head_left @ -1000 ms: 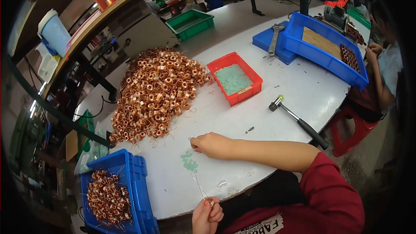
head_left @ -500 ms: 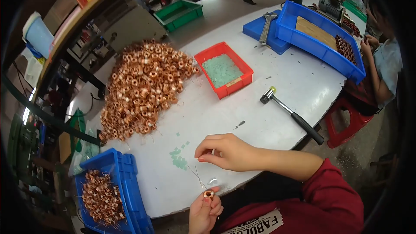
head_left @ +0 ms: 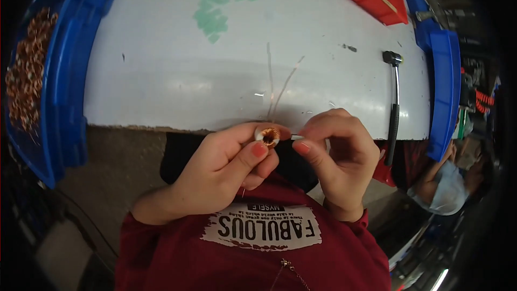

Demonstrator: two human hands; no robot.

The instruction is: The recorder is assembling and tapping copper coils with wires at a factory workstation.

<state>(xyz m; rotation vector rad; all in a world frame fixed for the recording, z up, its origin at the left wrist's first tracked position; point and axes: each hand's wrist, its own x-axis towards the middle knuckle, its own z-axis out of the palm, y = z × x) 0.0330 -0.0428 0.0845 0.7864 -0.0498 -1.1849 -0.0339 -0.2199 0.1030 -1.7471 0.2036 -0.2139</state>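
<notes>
My left hand (head_left: pixel 215 161) is closed around a small ring-shaped copper coil (head_left: pixel 268 136), thumb on its front. The coil is held upright just off the table's front edge. Two thin wire leads (head_left: pixel 271 83) stretch from it toward the table. Close beside it on the right, my right hand (head_left: pixel 342 153) pinches a small, thin pale piece (head_left: pixel 295 137) between thumb and forefinger. The tip of that piece points at the coil; its exact kind is too small to tell. Pale green chips (head_left: pixel 211 15) lie scattered on the white table (head_left: pixel 161 64).
A rubber-headed hammer (head_left: pixel 395 86) lies at the right edge, its handle jutting over. At left stands a blue bin (head_left: pixel 67 70) holding many copper coils (head_left: pixel 29 75). A red box (head_left: pixel 371 0) and another blue bin (head_left: pixel 446 91) are at right, near a seated person (head_left: pixel 441 188).
The view has tilted down toward my body. My right hand has come from beside the green chips to the coil in my left hand, now with a pale piece in its pinch.
</notes>
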